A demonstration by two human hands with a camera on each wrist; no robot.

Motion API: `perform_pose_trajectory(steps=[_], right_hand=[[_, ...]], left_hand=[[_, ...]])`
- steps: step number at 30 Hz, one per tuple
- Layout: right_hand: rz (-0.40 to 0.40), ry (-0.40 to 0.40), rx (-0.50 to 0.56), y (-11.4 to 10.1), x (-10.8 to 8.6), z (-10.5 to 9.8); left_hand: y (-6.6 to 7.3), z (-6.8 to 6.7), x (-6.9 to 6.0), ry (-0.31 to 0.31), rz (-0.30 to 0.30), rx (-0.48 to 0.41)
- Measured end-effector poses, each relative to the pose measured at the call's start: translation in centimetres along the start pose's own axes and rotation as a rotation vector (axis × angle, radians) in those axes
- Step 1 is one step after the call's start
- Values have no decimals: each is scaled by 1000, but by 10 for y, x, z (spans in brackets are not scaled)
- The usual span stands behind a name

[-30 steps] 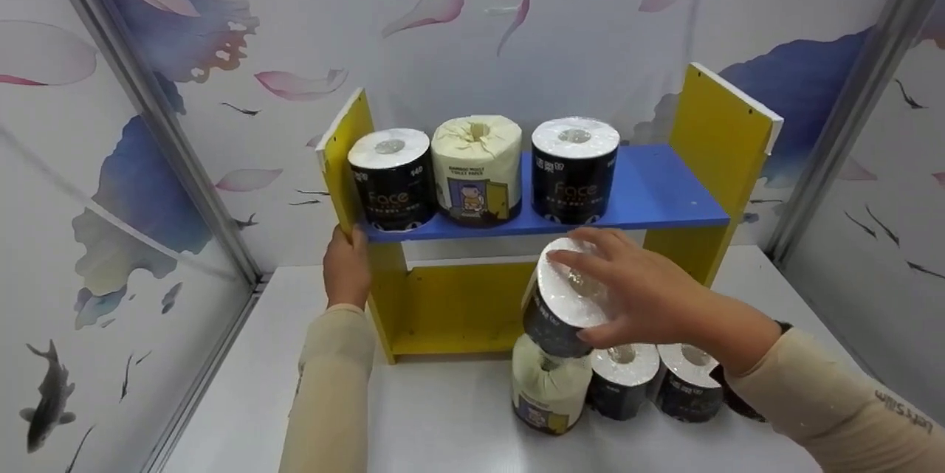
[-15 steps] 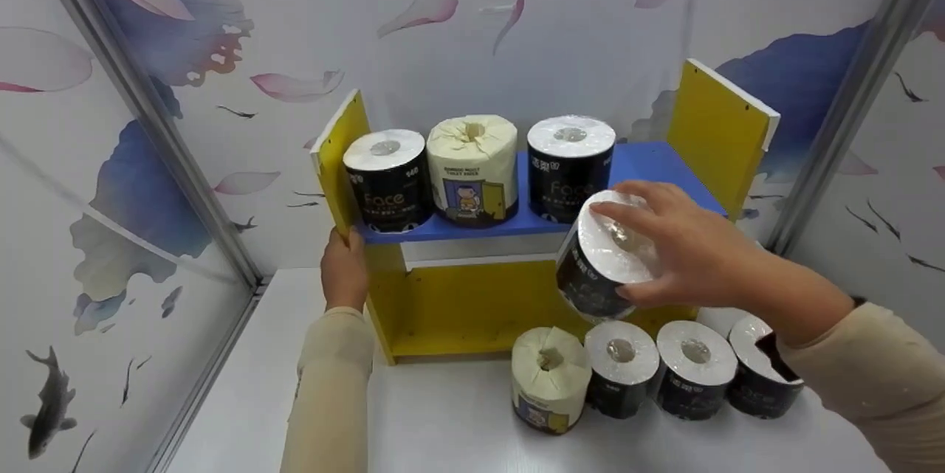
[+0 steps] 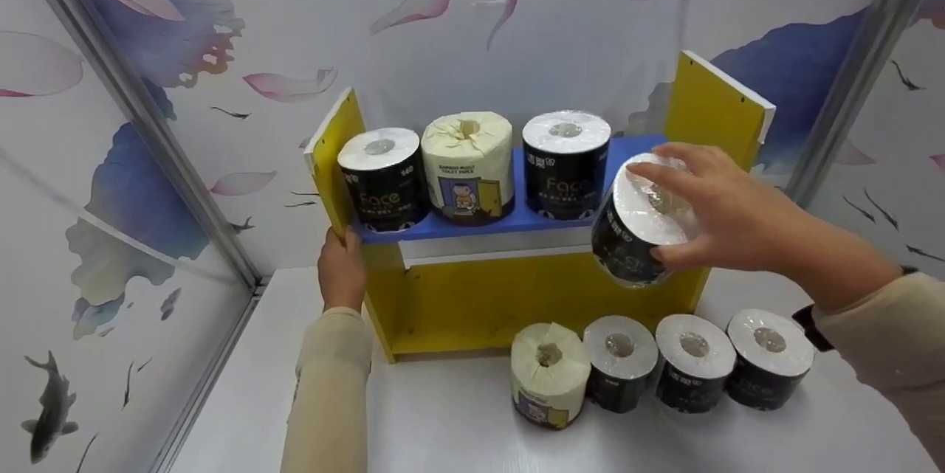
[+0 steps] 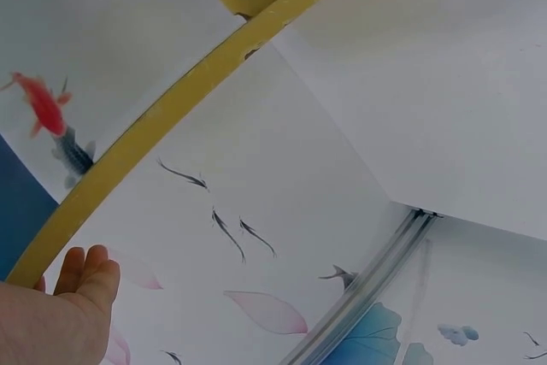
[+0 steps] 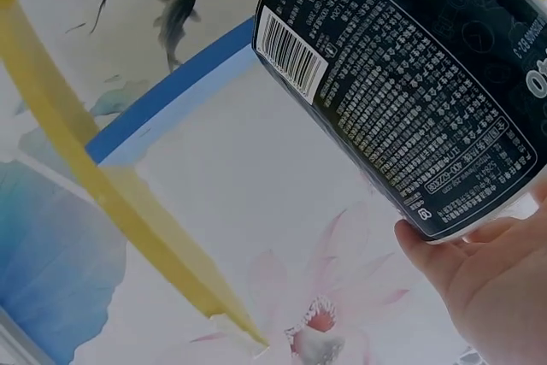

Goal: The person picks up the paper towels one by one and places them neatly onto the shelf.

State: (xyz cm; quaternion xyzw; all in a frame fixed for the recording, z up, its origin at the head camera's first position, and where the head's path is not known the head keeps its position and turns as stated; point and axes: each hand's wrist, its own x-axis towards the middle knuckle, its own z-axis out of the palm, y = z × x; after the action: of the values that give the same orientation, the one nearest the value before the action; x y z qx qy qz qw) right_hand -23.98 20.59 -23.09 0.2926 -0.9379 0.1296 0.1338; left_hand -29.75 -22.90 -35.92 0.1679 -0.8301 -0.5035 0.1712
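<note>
My right hand (image 3: 753, 218) grips a toilet paper roll (image 3: 626, 248) with a black wrapper by its white top end. The roll is tilted, in front of the right part of the blue shelf board (image 3: 472, 226). In the right wrist view, the dark wrapper (image 5: 402, 100) shows a barcode and small print beside the hand (image 5: 504, 284). My left hand (image 3: 342, 272) holds the front edge of the shelf unit's yellow left panel (image 3: 334, 178). On the board stand a black roll (image 3: 384, 196), a cream roll (image 3: 469, 163) and another black roll (image 3: 565, 178).
On the white table (image 3: 443, 421), a cream roll (image 3: 550, 377) and black-wrapped rolls (image 3: 620, 381) stand in a row before the unit's lower yellow back board (image 3: 458, 303). The yellow right panel (image 3: 712, 111) rises at the board's end. Printed walls (image 3: 295, 8) surround the table.
My right hand has lifted the black toilet paper roll up and to the right, from above the table's cream roll to the blue board's height. My left hand stays on the panel.
</note>
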Motion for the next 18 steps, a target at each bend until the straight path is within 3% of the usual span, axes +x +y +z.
perform_pose_trajectory(steps=[7,18], right_hand=[[68,-33,2,9,5,-10],[97,-18,-34,22,20,-22]], left_hand=[[-2,1,-1,10,-1,11],[-3,1,3,24,66,41]])
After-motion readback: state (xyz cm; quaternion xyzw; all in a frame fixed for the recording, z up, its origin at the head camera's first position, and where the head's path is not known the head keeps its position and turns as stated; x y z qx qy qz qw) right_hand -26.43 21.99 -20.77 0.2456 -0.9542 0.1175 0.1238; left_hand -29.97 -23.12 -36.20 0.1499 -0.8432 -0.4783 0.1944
